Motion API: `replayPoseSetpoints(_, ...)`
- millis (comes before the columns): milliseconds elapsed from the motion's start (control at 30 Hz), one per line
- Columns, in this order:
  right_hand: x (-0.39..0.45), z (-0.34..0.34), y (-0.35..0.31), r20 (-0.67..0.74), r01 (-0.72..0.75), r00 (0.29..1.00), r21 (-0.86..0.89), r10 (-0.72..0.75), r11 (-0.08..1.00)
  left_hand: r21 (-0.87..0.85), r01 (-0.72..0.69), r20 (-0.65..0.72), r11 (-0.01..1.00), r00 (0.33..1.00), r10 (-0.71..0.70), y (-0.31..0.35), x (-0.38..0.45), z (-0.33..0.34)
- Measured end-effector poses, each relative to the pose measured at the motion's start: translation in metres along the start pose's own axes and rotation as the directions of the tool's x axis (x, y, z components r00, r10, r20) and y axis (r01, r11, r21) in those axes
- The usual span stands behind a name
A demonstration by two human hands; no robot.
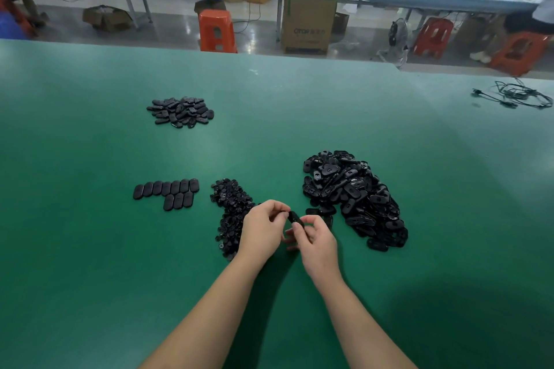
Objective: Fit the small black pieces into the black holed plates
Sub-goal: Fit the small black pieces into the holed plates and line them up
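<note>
Holed plates lie in three groups on your green desk (90, 249), and one more is up between your hands. Farthest left, a neat double row of plates (169, 192) lies flat, edge to edge, smooth side up; these look finished, though their undersides are hidden. Well behind them sits a loose far heap (181, 112) of similar ovals, too small to tell whether they are fitted. Next comes the pile of small black pieces (229, 213), just beside your left wrist, partly covered by it. Your left hand (262, 232) has its fingers curled, tips pinching the near end of the held plate (294, 216). Your right hand (314, 238) grips the same plate from the other side, thumb over it. Whether a small piece is already between your fingertips cannot be made out; black on black, it is lost. Farthest right is the big heap of holed plates (353, 198), unsorted, many showing the slot.

Expect the plates to be light, stiff moulded plastic, smooth enough to slip, so hold one by its long edges and leave the hole free. The small pieces look tiny and easy to drop; pinch one by its rim and press it in squarely. A black cable (515, 96) lies far right near the desk edge, well apart from the work.
</note>
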State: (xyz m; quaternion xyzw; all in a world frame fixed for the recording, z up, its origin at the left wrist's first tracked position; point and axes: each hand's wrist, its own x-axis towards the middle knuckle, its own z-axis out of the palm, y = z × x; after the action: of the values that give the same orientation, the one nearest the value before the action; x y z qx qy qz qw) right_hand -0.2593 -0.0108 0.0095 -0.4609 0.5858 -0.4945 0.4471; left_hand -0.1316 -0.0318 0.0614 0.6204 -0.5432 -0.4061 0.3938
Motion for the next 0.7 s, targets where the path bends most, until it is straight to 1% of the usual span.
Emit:
replayPoseSetpoints(67,0.0,0.0,0.0,0.004,0.017,1.0,-0.046,-0.017,0.999,-0.055,0.008,0.023,0.998,1.0,-0.007,0.0,0.0,0.001)
replayPoseSetpoints(133,0.0,-0.001,0.001,0.006,0.018,1.0,-0.104,-0.017,0.994,-0.103,0.001,0.083,0.995,0.997,0.007,0.001,-0.001,0.002)
replayPoseSetpoints(200,0.0,-0.001,0.001,-0.001,-0.005,1.0,-0.129,0.005,0.992,-0.098,-0.029,0.153,0.995,0.987,0.044,0.001,-0.003,0.004)
replayPoseSetpoints(267,0.0,0.0,0.0,-0.008,-0.014,1.0,-0.122,0.013,0.992,-0.094,-0.049,0.186,0.994,0.98,0.066,0.002,-0.004,0.005)
replayPoseSetpoints(333,0.0,0.0,-0.003,-0.01,-0.021,1.0,-0.109,0.02,0.994,-0.107,-0.049,0.167,0.993,0.984,0.066,0.003,-0.004,0.006)
replayPoseSetpoints(400,-0.001,0.0,-0.006,-0.018,-0.026,1.0,-0.077,0.025,0.997,-0.111,-0.046,0.11,0.993,0.992,0.058,0.003,-0.003,0.004)
replayPoseSetpoints(500,-0.003,-0.002,-0.009,-0.039,-0.027,0.999,-0.041,0.025,0.999,-0.206,0.046,0.051,0.978,0.998,-0.037,0.002,-0.002,0.001)
replayPoseSetpoints(600,-0.004,-0.003,-0.01,-0.046,-0.035,0.998,-0.02,0.035,0.999,-0.278,0.15,0.085,0.949,0.988,-0.131,-0.002,-0.003,-0.001)
replayPoseSetpoints(700,-0.004,-0.003,-0.011,-0.051,-0.05,0.997,0.026,0.051,0.998,-0.305,0.184,0.096,0.934,0.982,-0.162,-0.004,-0.005,-0.001)
